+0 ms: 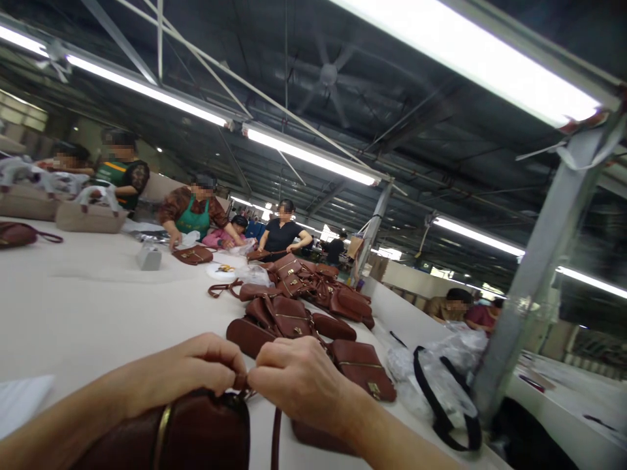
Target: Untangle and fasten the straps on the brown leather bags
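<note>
My left hand [189,372] and my right hand [298,382] meet at the bottom of the view, both pinched closed on the strap fitting at the top of a brown leather bag [196,434]. The bag lies on the pale worktable [88,307] right under my wrists. Its thin brown strap [275,444] hangs down between my hands. The fingertips hide the fitting itself.
Several more brown bags [294,307] are piled down the table's middle. A clear plastic bag with a black strap [441,385] lies at the right edge by a grey post [533,267]. Several people work at the far end. White paper [22,398] lies at the left.
</note>
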{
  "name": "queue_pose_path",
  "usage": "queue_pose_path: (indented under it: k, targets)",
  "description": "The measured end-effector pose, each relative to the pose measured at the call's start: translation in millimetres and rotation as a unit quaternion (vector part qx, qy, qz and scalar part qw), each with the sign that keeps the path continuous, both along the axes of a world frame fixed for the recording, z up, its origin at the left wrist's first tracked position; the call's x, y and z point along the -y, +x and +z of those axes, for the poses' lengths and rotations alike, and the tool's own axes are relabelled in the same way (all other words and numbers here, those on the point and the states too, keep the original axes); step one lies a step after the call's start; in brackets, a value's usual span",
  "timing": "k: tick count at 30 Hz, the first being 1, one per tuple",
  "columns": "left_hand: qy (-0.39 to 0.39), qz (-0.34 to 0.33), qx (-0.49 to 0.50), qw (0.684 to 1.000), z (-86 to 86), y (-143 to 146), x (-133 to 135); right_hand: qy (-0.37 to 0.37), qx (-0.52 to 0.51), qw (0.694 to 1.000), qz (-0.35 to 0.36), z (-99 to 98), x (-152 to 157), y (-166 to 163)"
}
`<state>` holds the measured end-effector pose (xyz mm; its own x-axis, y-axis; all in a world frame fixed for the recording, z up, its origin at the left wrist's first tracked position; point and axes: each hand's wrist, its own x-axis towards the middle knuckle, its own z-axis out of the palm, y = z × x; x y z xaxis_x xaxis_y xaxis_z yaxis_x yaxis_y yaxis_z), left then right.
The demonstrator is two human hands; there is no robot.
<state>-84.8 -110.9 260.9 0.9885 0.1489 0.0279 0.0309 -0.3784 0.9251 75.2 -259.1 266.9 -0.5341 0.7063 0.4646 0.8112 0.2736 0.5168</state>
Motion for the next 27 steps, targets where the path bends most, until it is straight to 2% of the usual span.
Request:
queue_pose_path:
  k: [4, 6, 8, 10, 12, 13, 15, 17, 18, 20, 23, 27]
  targets:
    - [-0.103, -0.005, -0.039, 0.994, -1.8, -3.9, 1.4, 0.109, 0.042, 0.991, 0.065, -12.4, -2.3, -3.2]
    - [-0.134, -0.014, -0.047, 0.990, -6.1, -1.2, 0.3, 0.127, 0.039, 0.988, 0.079, -18.7, -1.5, -6.4]
    - [-0.133, -0.028, -0.048, 0.990, -10.2, 2.6, -2.5, 0.110, 0.049, 0.989, 0.081, -21.2, 1.9, -9.7]
    - [-0.114, -0.048, -0.032, 0.992, -12.5, 5.3, -5.4, 0.070, 0.012, 0.995, 0.066, -19.9, 6.7, -12.7]
    - [-0.106, -0.065, 0.003, 0.992, -12.6, 6.5, -6.8, -0.002, -0.129, 0.991, 0.043, -17.3, 10.4, -15.1]
    - [-0.108, -0.073, 0.021, 0.991, -12.2, 6.8, -6.8, -0.037, -0.232, 0.972, 0.027, -16.3, 11.3, -15.9]
    - [-0.110, -0.087, 0.044, 0.989, -11.3, 7.7, -5.5, -0.092, -0.424, 0.901, -0.022, -15.0, 10.4, -17.0]
    - [-0.111, -0.101, 0.056, 0.987, -11.6, 9.6, -4.0, -0.131, -0.529, 0.834, -0.080, -13.3, 6.7, -17.4]
    - [-0.114, -0.107, 0.060, 0.986, -12.4, 10.9, -3.7, -0.152, -0.546, 0.817, -0.102, -11.7, 4.3, -17.4]
    - [-0.126, -0.119, 0.072, 0.982, -14.9, 13.5, -4.6, -0.190, -0.537, 0.813, -0.119, -6.2, -0.8, -17.0]
    - [-0.130, -0.117, 0.083, 0.981, -17.8, 15.2, -9.0, -0.222, -0.513, 0.823, -0.100, 7.0, -8.7, -14.7]
    - [-0.104, -0.107, 0.081, 0.985, -15.8, 13.0, -14.6, -0.310, -0.523, 0.791, -0.068, 20.5, -20.3, -7.5]
